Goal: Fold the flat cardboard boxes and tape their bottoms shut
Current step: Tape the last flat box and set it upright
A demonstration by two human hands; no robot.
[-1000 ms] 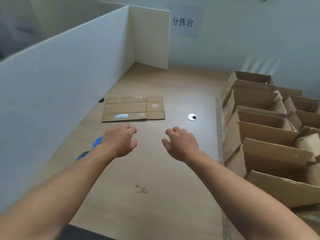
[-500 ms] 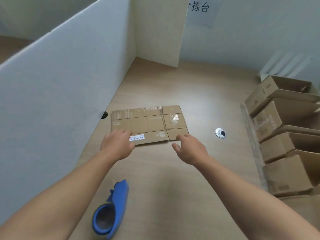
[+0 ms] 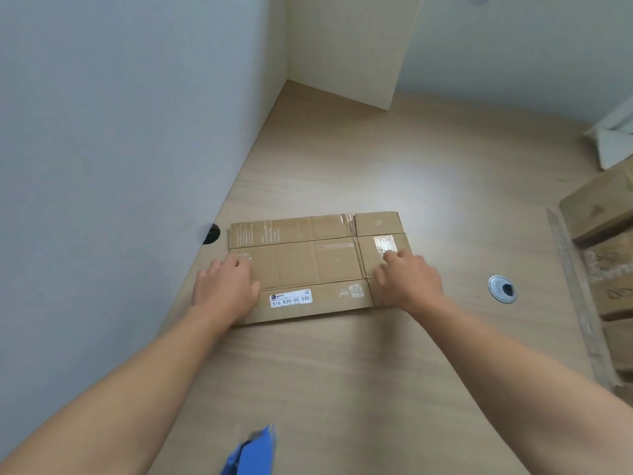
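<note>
Closest to the person, one blue tape dispenser (image 3: 251, 450) lay on the table (image 3: 342, 371). Two bare forearms stretched forward over the wood. The left hand (image 3: 224, 291) rested flat, fingers loose, on the left end of the single flat cardboard box (image 3: 308, 262). The right hand (image 3: 409, 281) pressed relaxed fingertips on its right panel, gripping nothing. Beyond sat one metal grommet (image 3: 501, 289), and folded boxes (image 3: 603, 214) were stacked far right, too cropped to count.

a flattened brown cardboard box (image 3: 318, 265) with white label lies flat.
</note>
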